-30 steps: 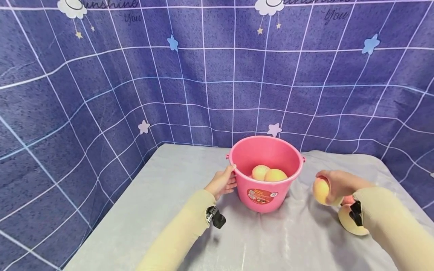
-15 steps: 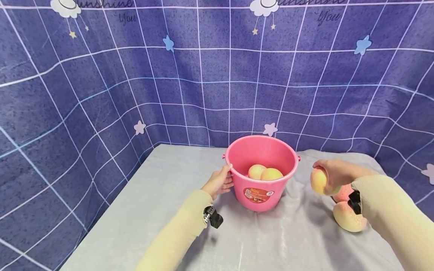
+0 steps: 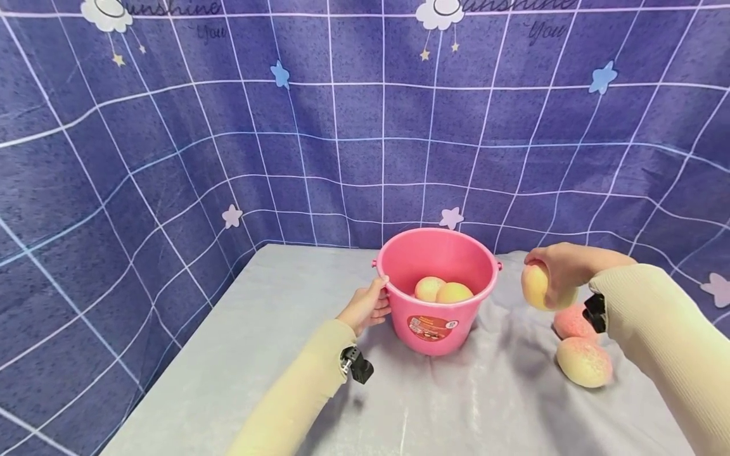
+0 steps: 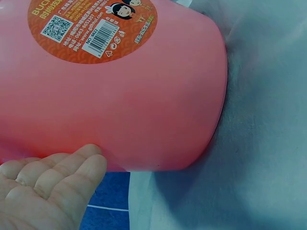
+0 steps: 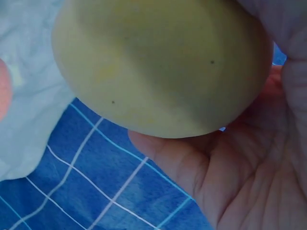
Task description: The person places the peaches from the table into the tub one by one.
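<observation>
A pink bucket (image 3: 424, 320) stands on the grey-white cloth in the middle of the head view, two yellowish peaches (image 3: 454, 292) lying inside. At its left side my left hand (image 3: 367, 308) grips the rim, thumb on top; the left wrist view shows the fingers (image 4: 72, 177) against the outer wall. To the right of the bucket, my right hand (image 3: 570, 269) holds a yellow and pink peach (image 3: 535, 286) above the table, fingers curled round it. The right wrist view shows that peach's pale yellow side (image 5: 158, 62) close up.
Two more peaches, a pinkish one (image 3: 573, 322) and a paler one (image 3: 584, 362), lie on the table below my right hand. A blue grid-patterned curtain (image 3: 353, 158) hangs behind and to the left of the cloth-covered table (image 3: 256, 335).
My right hand has raised the peach up off the table, away from the other two peaches, which now show more fully. My left hand keeps its grip on the bucket; the head view has shifted slightly.
</observation>
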Tool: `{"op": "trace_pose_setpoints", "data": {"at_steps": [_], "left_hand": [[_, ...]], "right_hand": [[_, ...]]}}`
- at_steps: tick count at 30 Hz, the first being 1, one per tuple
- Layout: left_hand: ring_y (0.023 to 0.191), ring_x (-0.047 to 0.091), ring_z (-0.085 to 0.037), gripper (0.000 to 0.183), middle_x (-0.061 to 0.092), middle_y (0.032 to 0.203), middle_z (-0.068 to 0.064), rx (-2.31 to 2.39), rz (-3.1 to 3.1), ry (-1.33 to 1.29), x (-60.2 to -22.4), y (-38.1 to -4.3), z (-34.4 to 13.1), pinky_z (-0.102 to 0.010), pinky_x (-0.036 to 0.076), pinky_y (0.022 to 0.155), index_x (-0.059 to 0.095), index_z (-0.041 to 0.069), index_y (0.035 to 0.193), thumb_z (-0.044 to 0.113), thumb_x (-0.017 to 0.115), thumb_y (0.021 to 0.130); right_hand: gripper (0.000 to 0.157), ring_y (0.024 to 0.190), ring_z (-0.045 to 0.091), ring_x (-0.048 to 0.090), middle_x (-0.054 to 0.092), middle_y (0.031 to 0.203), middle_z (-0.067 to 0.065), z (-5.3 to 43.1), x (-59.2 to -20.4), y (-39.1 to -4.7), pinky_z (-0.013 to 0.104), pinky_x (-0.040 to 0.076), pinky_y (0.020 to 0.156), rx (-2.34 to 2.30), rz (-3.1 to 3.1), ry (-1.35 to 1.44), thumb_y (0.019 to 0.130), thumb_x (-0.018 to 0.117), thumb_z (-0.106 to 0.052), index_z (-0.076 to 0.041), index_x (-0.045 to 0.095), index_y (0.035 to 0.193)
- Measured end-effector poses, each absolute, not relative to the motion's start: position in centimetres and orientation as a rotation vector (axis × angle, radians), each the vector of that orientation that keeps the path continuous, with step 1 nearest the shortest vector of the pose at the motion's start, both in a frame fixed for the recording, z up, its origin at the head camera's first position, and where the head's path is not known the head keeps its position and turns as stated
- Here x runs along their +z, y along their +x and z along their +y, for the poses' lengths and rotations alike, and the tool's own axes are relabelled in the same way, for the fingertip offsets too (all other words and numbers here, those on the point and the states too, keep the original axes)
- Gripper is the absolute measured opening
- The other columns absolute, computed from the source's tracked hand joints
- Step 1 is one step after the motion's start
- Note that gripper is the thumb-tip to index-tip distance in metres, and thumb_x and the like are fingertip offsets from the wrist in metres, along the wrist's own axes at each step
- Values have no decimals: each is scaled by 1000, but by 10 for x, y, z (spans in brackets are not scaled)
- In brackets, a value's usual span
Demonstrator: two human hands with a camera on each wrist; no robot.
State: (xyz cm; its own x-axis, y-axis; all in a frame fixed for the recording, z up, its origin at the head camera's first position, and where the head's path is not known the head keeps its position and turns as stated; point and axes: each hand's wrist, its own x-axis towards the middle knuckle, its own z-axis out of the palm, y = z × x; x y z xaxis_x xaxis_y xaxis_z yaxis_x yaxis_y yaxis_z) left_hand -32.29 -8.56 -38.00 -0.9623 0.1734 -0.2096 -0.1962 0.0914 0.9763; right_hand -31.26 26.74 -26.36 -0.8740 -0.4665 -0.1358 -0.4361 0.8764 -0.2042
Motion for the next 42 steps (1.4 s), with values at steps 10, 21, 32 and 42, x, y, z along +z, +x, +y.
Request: {"op": "trace_pose_setpoints", "data": {"at_steps": [10, 21, 32, 42], "left_hand": [[118, 53, -41, 74, 47, 134, -33, 1939, 2113, -18, -381, -323, -88, -53, 41, 100, 41, -15, 136, 46, 42, 93], [117, 55, -40, 73, 49, 133, -31, 1935, 2110, -29, -381, -321, -82, -53, 42, 99, 43, -14, 135, 46, 44, 92], [118, 54, -40, 74, 48, 134, -31, 1936, 2111, -16, -380, -322, -85, -52, 41, 100, 42, -14, 136, 47, 42, 93], [119, 54, -40, 74, 48, 134, -31, 1937, 2114, -22, -381, -322, -85, -53, 40, 100, 42, -13, 136, 47, 42, 93]], "right_hand": [[69, 75, 21, 56, 60, 83, 1, 260, -249, -315, 33, 47, 66, -215, 2874, -698, 50, 81, -11, 3, 56, 113], [67, 73, 21, 56, 61, 80, 1, 265, -240, -313, 32, 47, 65, -182, 2918, -696, 49, 83, -11, 3, 58, 110], [65, 76, 23, 57, 61, 83, 2, 253, -226, -319, 34, 48, 67, -158, 2909, -726, 49, 83, -11, 2, 58, 108], [64, 77, 25, 57, 61, 84, 3, 244, -218, -320, 36, 49, 68, -149, 2891, -699, 51, 84, -9, 1, 58, 108]]}}
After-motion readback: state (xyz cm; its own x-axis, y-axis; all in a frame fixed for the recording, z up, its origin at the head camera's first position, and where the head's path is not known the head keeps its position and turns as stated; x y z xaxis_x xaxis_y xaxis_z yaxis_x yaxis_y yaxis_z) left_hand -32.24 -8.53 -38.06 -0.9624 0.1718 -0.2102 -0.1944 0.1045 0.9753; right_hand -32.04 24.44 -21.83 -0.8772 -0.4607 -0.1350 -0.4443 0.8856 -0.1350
